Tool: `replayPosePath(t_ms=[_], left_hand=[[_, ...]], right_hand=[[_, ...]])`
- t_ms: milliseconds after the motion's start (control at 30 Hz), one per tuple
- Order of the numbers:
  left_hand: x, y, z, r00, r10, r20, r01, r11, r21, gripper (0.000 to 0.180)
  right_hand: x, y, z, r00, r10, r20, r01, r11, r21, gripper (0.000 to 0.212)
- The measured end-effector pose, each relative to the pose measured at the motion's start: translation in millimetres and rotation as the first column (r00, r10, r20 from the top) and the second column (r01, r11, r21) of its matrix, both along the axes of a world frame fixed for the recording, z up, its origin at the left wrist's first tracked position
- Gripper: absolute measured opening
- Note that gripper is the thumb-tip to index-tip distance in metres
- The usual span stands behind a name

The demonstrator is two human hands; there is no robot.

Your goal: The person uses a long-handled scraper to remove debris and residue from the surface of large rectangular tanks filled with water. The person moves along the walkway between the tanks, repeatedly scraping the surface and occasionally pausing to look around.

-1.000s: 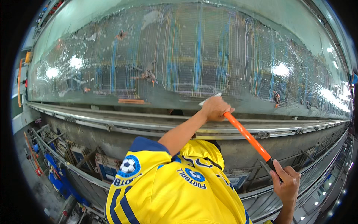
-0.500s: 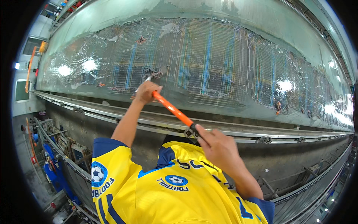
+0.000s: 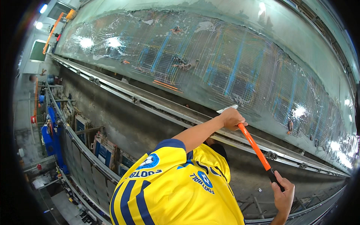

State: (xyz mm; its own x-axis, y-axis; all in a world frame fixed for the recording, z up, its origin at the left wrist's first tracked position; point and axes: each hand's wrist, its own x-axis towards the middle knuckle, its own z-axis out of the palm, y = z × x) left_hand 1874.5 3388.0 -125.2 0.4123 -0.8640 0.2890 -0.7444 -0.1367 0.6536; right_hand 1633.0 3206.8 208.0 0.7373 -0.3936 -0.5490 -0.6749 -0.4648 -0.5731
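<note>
My left hand (image 3: 231,118) grips the head end of a long tool with an orange shaft (image 3: 254,146). A silver, pointed piece of its head (image 3: 227,108) sticks out to the left past my fingers; the rest of the head is covered by my hand. My right hand (image 3: 284,193) is closed around the black grip at the other end, low at the right. The tool's head is over the near edge of a wide wet slab (image 3: 202,80), whose surface shows grids of thin lines and blue stripes under a glossy film. A dark tangled clump (image 3: 182,63) lies on the slab.
A metal rail (image 3: 112,88) with small rollers runs along the slab's near side, between it and me. Framed panels (image 3: 103,152) stand in a rack at the lower left, beside a blue metal part (image 3: 50,138). Two orange strips (image 3: 167,85) lie near the slab's edge.
Both hands have moved right with the tool, away from the dark clump and toward the slab's near edge. The view has turned, and my right hand is lower and farther right.
</note>
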Motion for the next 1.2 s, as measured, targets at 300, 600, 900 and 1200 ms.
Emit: replayPosePath(t_ms=[300,600,900,1200], left_hand=[[76,160,0,0.959,0.261,0.112,-0.250,0.963,-0.101,0.046],[147,280,5,0.955,0.264,0.139,-0.255,0.964,-0.078,0.045],[174,324,17,0.983,0.023,0.181,-0.039,0.996,0.085,0.043],[79,128,21,0.988,-0.147,0.054,0.146,0.989,0.012,0.045]], right_hand=[[144,105,-1,0.911,0.400,0.103,-0.395,0.916,-0.072,0.040],[207,208,-25,0.946,0.308,0.096,-0.300,0.950,-0.091,0.039],[128,242,-80,0.972,0.078,0.221,-0.105,0.988,0.115,0.038],[51,171,-13,0.982,-0.185,0.031,0.185,0.983,-0.001,0.042]])
